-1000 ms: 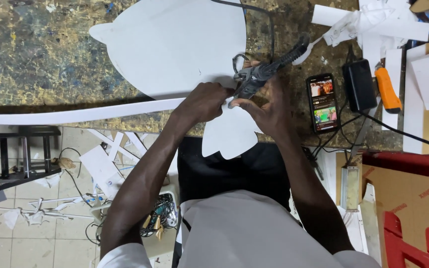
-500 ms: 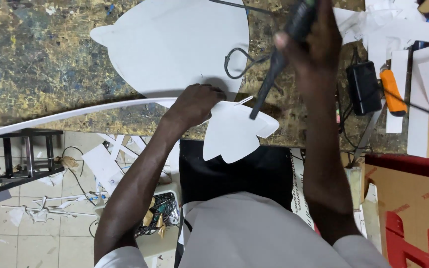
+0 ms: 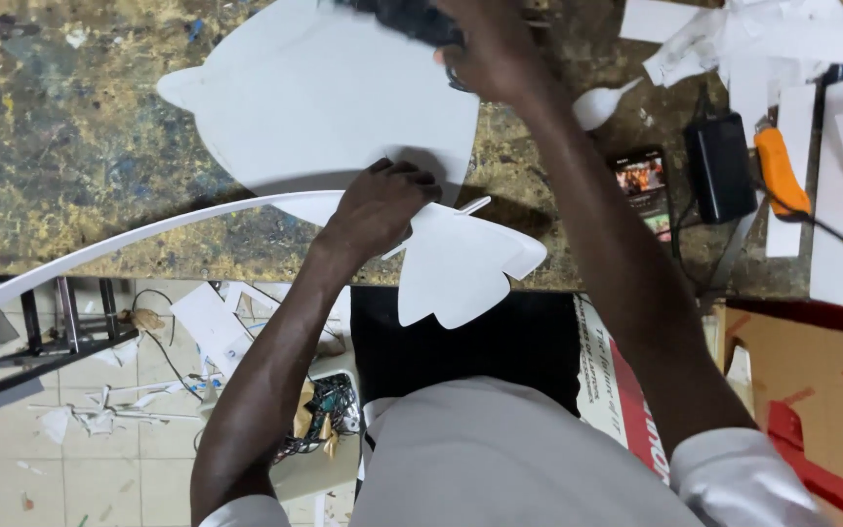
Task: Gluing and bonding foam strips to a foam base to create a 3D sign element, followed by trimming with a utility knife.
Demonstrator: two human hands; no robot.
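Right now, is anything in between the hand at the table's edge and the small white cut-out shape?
Nothing visible is. The left hand already rests directly on the small white cut-out shape, pinning it at the edge of the worn, paint-speckled table. The right hand is farther away, holding a dark tool over the large white sheet.

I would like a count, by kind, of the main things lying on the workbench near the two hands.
Large white cut-out sheets: 2, one big, one smaller under the left hand
Long white curved strip: 1
Phone with lit screen: 1
Black power adapter: 1
Orange-handled cutter: 1
Dark tool in the right hand: 1
Total: 7
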